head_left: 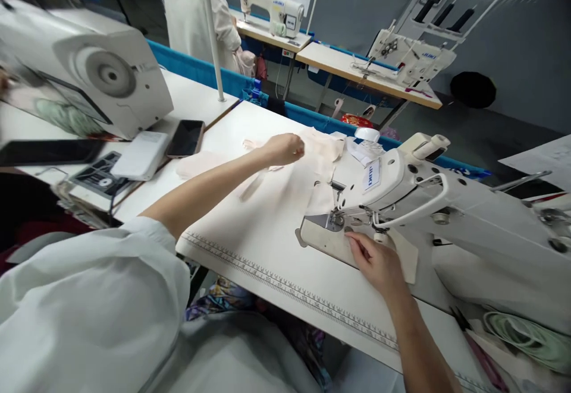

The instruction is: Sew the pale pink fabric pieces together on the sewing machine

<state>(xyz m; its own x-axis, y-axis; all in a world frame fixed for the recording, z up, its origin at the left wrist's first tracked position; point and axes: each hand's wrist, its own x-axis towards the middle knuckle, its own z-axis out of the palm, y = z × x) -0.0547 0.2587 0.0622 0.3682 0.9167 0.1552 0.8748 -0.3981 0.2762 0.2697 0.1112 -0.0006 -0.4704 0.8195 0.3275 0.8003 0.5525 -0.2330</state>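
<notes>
left hand (285, 148): stretched out to the centre of the frame, fingers curled shut and pinching the pale pink fabric (312, 161) on the white table (250, 244).
right hand (377, 260): lower right of centre, lying flat and open on the bed of the sewing machine (423, 203), fingertips (352, 239) just beside the needle plate; it grips nothing.
fabric: spread from the centre of the frame towards the needle, a narrow strip trailing down-left of the left hand.
table edge: a printed ruler (285, 286) runs along the near side.
left of frame: a black phone (186, 138) and a white box (140, 154) lie beside another machine (89, 78).
background: a person in white (196, 18) stands at the top, by further sewing machines.
</notes>
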